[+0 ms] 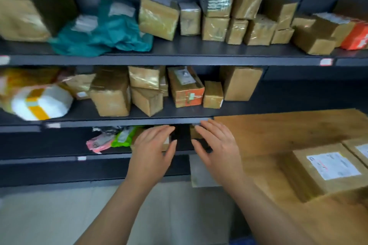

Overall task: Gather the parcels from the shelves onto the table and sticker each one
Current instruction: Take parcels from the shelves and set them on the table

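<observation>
Left hand: the left hand (153, 151) reaches into the third shelf (39, 143). Its fingers (159, 132) are straight and slightly spread, and it holds nothing.
Right hand: the right hand (216, 147) is just to the right, with straight fingers (209, 127) and the thumb out. It also holds nothing.
Nearest parcels: a small brown box (166, 142) lies under the left fingers, mostly hidden, and I cannot tell whether they touch it. A second brown box (196, 134) sits at the right fingertips, across a dark gap between the hands.
Third shelf, count: two brown boxes. To their left lie a pink bag (97, 143), a green bag (123, 137) and a black-and-silver bag (103, 129), bunched together.
Middle shelf (278, 95), count: one white bag with yellow tape (41, 103) and one yellow bag (20, 79) at the left. The middle-shelf boxes (111, 93) number roughly eight, but blur blocks a firm count.
Top shelf (189, 45), count: two teal bags (111, 28), one orange box (356, 36) at the right end, and about a dozen top-shelf boxes (216, 29).
Worktop (278, 133), count: two parcels at the near right, a labelled box (334, 165) and a cut-off box (360, 149) at the frame edge.
Look: the boxes are brown cardboard, and many are wrapped in glossy clear tape. Both worktop boxes carry white printed labels.
</observation>
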A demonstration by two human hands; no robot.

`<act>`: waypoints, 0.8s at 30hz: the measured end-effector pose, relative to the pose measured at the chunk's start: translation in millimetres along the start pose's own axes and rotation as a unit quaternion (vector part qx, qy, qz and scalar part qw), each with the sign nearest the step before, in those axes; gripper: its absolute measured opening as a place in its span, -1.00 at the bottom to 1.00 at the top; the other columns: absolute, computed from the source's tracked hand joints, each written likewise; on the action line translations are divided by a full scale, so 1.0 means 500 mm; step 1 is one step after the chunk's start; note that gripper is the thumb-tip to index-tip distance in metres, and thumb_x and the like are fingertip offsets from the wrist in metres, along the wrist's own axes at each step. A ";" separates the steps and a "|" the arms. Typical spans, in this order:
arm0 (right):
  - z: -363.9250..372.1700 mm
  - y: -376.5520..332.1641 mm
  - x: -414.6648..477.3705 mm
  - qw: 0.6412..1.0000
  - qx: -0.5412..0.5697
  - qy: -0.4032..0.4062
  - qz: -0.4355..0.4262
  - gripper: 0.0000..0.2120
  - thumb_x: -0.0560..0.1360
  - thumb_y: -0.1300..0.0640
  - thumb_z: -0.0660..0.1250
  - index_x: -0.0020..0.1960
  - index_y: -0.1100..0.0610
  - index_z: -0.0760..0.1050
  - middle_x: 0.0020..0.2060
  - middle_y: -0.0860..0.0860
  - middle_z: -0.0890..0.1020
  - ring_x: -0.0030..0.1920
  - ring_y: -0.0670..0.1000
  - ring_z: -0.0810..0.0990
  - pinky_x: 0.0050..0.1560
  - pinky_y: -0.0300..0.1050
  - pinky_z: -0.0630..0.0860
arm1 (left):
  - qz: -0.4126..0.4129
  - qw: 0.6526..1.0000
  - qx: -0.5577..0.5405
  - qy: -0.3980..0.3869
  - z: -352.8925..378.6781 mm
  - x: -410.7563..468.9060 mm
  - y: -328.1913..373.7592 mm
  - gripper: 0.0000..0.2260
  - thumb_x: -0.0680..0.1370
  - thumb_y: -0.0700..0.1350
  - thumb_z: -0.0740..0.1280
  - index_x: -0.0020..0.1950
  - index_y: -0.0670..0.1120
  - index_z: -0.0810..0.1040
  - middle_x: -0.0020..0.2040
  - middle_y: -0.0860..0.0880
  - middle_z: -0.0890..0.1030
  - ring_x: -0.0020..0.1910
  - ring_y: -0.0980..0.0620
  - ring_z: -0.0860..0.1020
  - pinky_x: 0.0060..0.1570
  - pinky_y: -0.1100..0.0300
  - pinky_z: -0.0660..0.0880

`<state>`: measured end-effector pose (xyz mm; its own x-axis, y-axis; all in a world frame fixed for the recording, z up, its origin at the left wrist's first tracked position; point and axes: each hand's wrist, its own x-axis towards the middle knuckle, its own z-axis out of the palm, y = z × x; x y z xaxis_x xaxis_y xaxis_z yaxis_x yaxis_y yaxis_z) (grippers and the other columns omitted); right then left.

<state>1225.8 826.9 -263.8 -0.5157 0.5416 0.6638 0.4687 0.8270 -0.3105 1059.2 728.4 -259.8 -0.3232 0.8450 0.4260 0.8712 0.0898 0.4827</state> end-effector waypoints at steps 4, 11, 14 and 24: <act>0.090 -0.145 0.070 0.995 0.059 -0.029 -0.071 -0.68 0.50 0.01 0.30 0.15 0.16 0.59 0.17 0.07 0.61 0.24 0.08 0.53 0.31 0.09 0.40 | -0.064 0.994 0.032 0.078 -0.126 -0.057 -0.108 -0.67 0.51 0.03 0.27 0.21 -0.07 0.58 0.15 -0.01 0.62 0.13 -0.01 0.56 0.13 -0.03 0.51; 0.256 -0.436 0.143 0.969 0.162 -0.065 -0.175 -0.69 0.50 0.03 0.33 0.18 0.16 0.58 0.20 0.07 0.59 0.24 0.07 0.51 0.31 0.04 0.38 | -0.163 0.962 0.115 0.184 -0.376 -0.187 -0.278 -0.69 0.47 -0.05 0.35 0.17 -0.11 0.62 0.10 -0.03 0.64 0.07 -0.04 0.59 0.13 0.07 0.50; 0.324 -0.585 0.162 0.952 0.200 -0.075 -0.218 -0.69 0.50 0.04 0.33 0.19 0.15 0.57 0.20 0.07 0.58 0.25 0.08 0.51 0.30 0.09 0.39 | -0.204 0.942 0.151 0.219 -0.489 -0.257 -0.351 -0.72 0.47 -0.11 0.42 0.17 -0.10 0.62 0.10 -0.04 0.64 0.07 -0.05 0.59 0.14 0.05 0.50; 0.516 -1.015 0.187 0.875 0.330 -0.114 -0.336 -0.69 0.52 0.02 0.30 0.18 0.16 0.58 0.18 0.07 0.60 0.25 0.08 0.51 0.25 0.12 0.44 | -0.342 0.859 0.246 0.289 -0.755 -0.484 -0.548 -0.72 0.50 -0.07 0.38 0.20 -0.08 0.59 0.15 -0.01 0.62 0.13 -0.04 0.56 0.18 -0.01 0.47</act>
<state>754.9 497.0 -219.6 -0.6804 -0.1474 0.7179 -0.4726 0.8369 -0.2761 759.2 300.4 -206.5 -0.8282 0.1144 0.5487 0.4084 0.7936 0.4510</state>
